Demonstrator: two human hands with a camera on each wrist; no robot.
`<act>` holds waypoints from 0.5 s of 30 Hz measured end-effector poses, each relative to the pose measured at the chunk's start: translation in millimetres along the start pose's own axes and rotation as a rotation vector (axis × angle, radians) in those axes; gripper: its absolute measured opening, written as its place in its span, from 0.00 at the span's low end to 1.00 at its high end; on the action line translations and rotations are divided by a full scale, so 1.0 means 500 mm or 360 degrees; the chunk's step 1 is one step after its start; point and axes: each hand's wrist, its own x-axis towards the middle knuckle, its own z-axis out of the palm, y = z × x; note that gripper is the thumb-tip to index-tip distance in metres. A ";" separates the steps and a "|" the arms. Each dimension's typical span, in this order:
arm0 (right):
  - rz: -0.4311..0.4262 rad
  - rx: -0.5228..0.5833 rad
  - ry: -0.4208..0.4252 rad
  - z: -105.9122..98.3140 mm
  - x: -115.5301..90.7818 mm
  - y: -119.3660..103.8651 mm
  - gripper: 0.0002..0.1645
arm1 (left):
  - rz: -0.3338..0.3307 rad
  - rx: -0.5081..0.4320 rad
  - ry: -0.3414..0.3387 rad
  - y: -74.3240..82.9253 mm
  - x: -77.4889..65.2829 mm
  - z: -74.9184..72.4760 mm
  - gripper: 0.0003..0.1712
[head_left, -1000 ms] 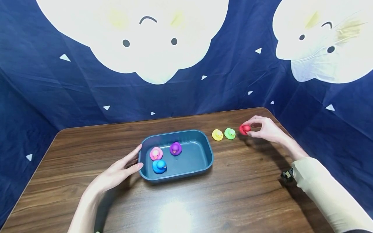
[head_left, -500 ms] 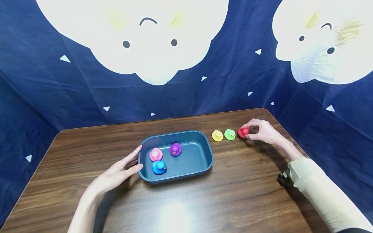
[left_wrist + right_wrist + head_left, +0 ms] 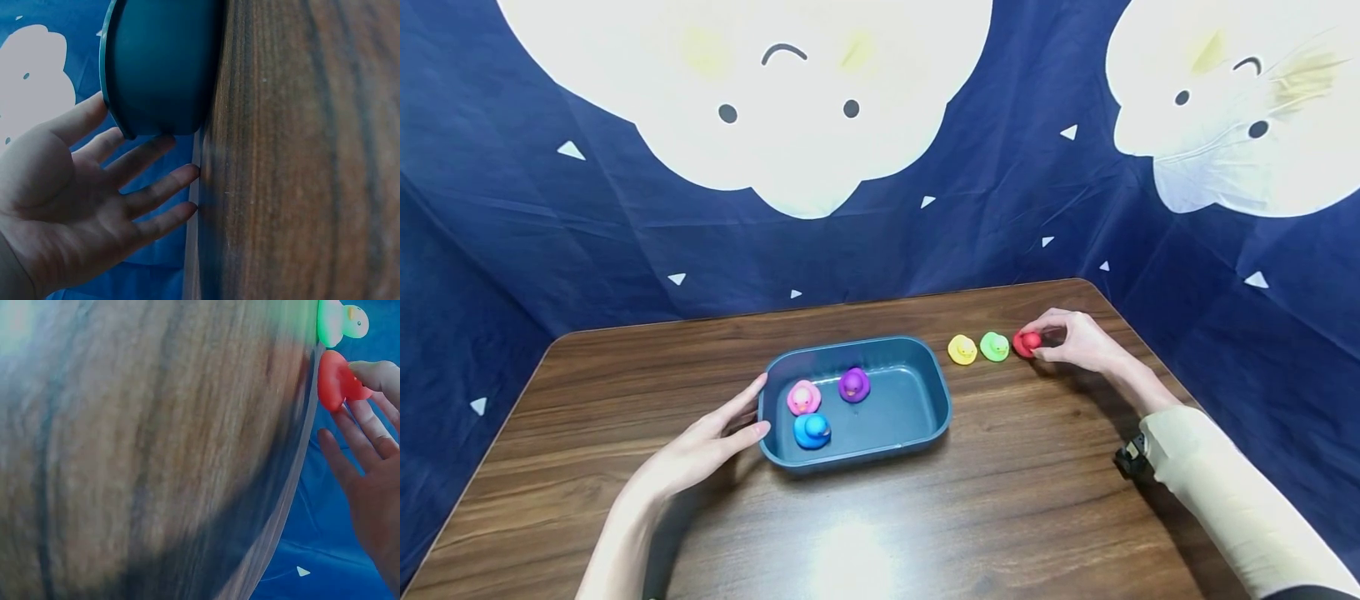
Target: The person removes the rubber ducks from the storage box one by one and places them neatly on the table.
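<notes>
My right hand (image 3: 1078, 340) pinches a red rubber duck (image 3: 1027, 342) between thumb and fingers, down at the tabletop, just right of a green rubber duck (image 3: 995, 347). Left of the green one sits a yellow rubber duck (image 3: 962, 350). In the right wrist view the red duck (image 3: 335, 380) is close beside the green duck (image 3: 340, 324). My left hand (image 3: 703, 446) touches the left end of a dark teal bin (image 3: 887, 450), its fingers extended and spread. Inside the bin are a pink duck (image 3: 803, 397), a blue duck (image 3: 812, 431) and a purple duck (image 3: 853, 385).
The wooden table (image 3: 985, 508) has rounded far corners. Dark blue fabric (image 3: 625, 250) with white clouds hangs behind it and on both sides. A small black device (image 3: 1131, 457) sits under my right wrist.
My right hand has brought the red duck down and slightly left, nearer the green duck, then stayed almost still. The left hand and bin have kept their places.
</notes>
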 end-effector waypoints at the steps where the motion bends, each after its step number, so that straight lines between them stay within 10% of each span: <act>1: -0.0001 -0.0008 -0.0001 0.000 0.000 0.001 0.21 | 0.0000 -0.0005 -0.0002 0.000 0.000 0.000 0.43; 15: 0.0026 -0.0067 -0.0025 -0.003 0.000 0.001 0.22 | 0.0010 -0.0001 0.0006 0.003 -0.001 0.001 0.43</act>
